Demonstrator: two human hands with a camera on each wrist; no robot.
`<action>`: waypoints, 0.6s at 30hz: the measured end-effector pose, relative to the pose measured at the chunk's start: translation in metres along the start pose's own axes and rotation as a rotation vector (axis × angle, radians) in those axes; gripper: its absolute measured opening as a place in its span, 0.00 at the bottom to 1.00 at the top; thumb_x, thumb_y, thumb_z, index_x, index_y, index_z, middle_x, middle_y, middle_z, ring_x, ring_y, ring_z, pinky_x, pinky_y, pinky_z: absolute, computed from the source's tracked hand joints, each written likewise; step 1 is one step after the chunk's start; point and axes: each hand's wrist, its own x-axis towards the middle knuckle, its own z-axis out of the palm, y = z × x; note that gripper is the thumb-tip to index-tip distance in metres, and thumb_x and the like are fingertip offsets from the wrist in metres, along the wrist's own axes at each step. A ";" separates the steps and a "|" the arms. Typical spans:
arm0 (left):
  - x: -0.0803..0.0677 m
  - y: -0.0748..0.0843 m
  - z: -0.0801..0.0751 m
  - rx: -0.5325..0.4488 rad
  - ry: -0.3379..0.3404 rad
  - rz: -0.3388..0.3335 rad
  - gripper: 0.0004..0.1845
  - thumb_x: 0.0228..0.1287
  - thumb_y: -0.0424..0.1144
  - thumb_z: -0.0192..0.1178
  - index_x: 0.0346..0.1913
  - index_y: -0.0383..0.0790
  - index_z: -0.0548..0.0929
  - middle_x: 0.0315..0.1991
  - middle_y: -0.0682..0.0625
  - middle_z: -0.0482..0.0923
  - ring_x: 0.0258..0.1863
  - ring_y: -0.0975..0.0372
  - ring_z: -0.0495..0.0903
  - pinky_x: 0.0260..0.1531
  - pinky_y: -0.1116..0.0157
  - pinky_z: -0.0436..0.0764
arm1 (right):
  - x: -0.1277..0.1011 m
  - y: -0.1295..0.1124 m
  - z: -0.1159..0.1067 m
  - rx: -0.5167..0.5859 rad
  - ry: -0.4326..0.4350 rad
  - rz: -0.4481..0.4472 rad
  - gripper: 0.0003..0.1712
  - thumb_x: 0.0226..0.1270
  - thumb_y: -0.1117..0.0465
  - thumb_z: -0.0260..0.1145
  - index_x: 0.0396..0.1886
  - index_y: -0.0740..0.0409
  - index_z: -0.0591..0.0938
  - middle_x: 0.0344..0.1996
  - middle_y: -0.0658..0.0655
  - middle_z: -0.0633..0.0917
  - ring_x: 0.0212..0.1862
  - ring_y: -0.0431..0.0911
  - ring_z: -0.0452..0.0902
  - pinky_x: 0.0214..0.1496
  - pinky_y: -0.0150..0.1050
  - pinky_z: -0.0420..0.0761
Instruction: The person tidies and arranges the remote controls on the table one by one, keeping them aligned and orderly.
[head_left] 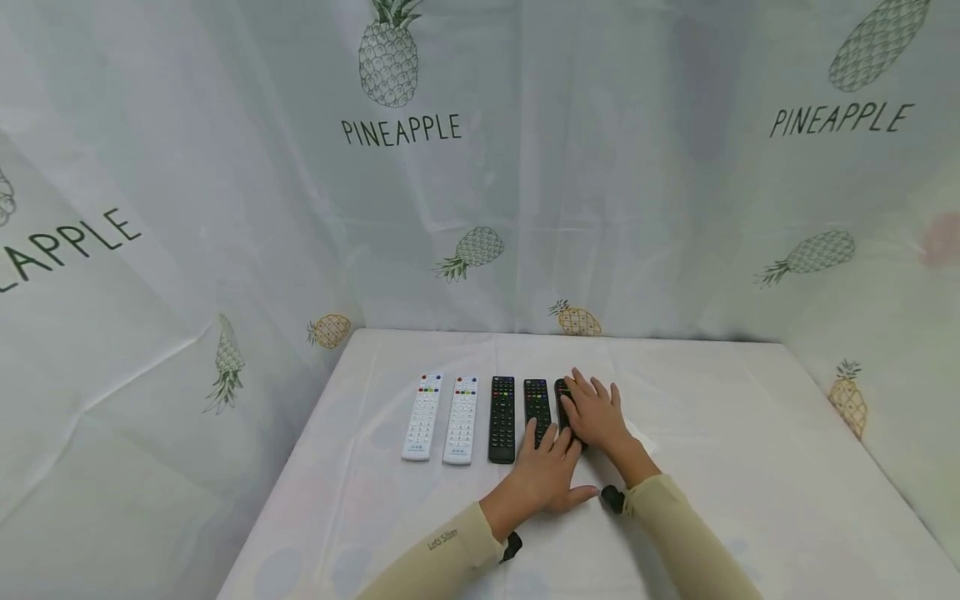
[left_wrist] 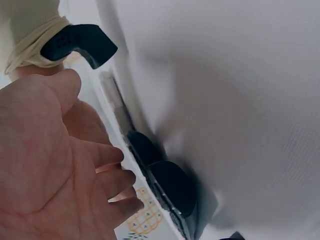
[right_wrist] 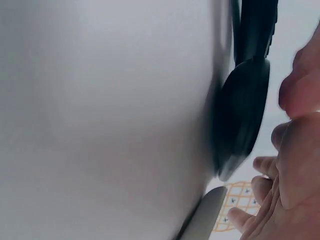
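Two white remote controls, the left one (head_left: 423, 417) and its neighbour (head_left: 461, 420), lie upright in a row with three black ones. The leftmost black remote (head_left: 502, 419) is fully in sight. My left hand (head_left: 543, 471), fingers spread, reaches over the lower end of the middle black remote (head_left: 537, 402). My right hand (head_left: 596, 412) lies over the rightmost black remote (head_left: 561, 390), covering much of it, its fingers extended. The left wrist view shows the left palm (left_wrist: 45, 165) beside black remote ends (left_wrist: 172, 187). Fingers (right_wrist: 267, 190) hover beside a black remote (right_wrist: 242, 115) in the right wrist view.
A white cloth covers the table (head_left: 720, 433). Behind it hangs a pineapple-print curtain (head_left: 600, 183), meeting the table's back edge. A flat white piece (head_left: 641, 437) lies partly under the right wrist. Black wrist devices (head_left: 613, 499) sit at both cuffs.
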 end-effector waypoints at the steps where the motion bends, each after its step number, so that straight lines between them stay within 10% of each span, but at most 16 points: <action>1: -0.001 0.000 0.000 0.005 0.011 0.007 0.44 0.66 0.76 0.31 0.77 0.54 0.60 0.78 0.56 0.54 0.78 0.57 0.53 0.75 0.45 0.50 | -0.002 0.001 -0.001 -0.004 0.011 0.004 0.31 0.80 0.47 0.45 0.75 0.57 0.65 0.76 0.61 0.61 0.74 0.68 0.56 0.72 0.73 0.46; 11: -0.004 0.025 -0.003 0.082 0.193 0.260 0.38 0.68 0.73 0.39 0.72 0.54 0.68 0.75 0.56 0.61 0.76 0.58 0.57 0.74 0.49 0.57 | -0.026 0.038 -0.022 0.120 0.216 -0.100 0.21 0.77 0.59 0.52 0.62 0.64 0.78 0.67 0.66 0.74 0.66 0.71 0.67 0.65 0.73 0.60; 18: -0.004 0.044 -0.002 0.130 0.172 0.372 0.39 0.68 0.74 0.37 0.72 0.55 0.65 0.74 0.57 0.60 0.76 0.60 0.57 0.74 0.51 0.57 | -0.039 0.055 -0.022 0.204 0.091 -0.126 0.23 0.80 0.56 0.49 0.61 0.65 0.80 0.64 0.64 0.78 0.66 0.68 0.70 0.68 0.68 0.62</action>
